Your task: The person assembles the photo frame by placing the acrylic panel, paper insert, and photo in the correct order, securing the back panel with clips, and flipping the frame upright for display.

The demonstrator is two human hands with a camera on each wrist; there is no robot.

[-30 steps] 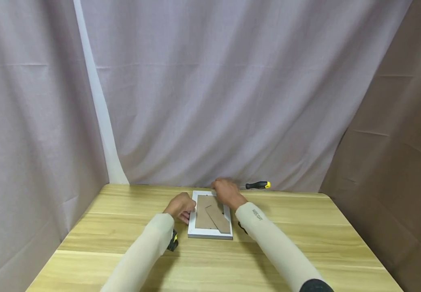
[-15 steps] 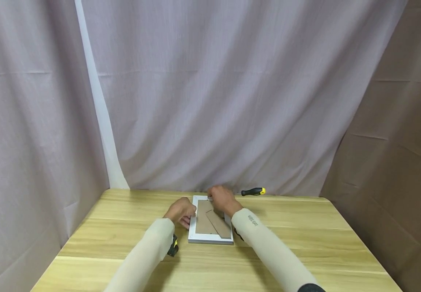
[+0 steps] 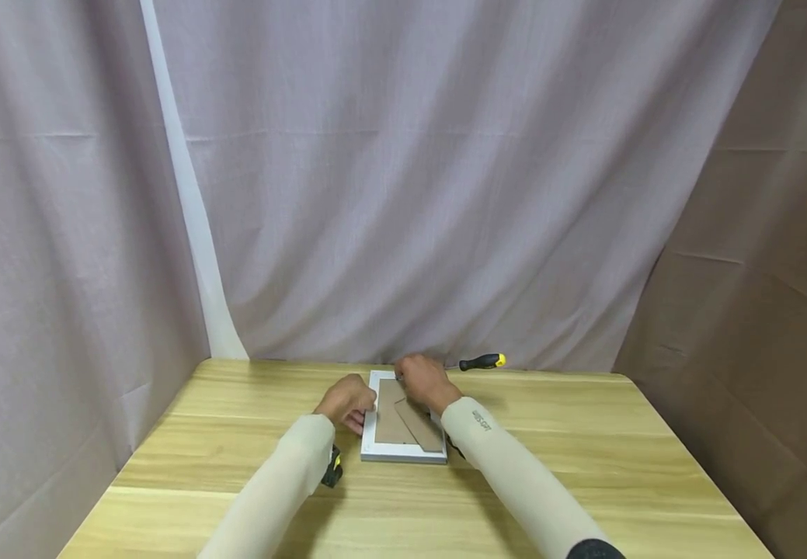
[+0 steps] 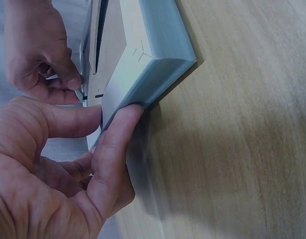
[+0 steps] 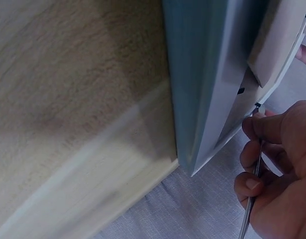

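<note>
A black-and-yellow screwdriver (image 3: 482, 362) lies at the far edge of the wooden table (image 3: 585, 466), near the pale grey curtain (image 3: 410, 178) behind it; brown cloth (image 3: 760, 295) hangs beside the table.

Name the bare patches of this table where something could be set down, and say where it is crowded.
Bare table lies right of the picture frame and near the front edge. More lies left of the left hand. The back middle is crowded: right hand, frame, and screwdriver by the curtain.
</note>
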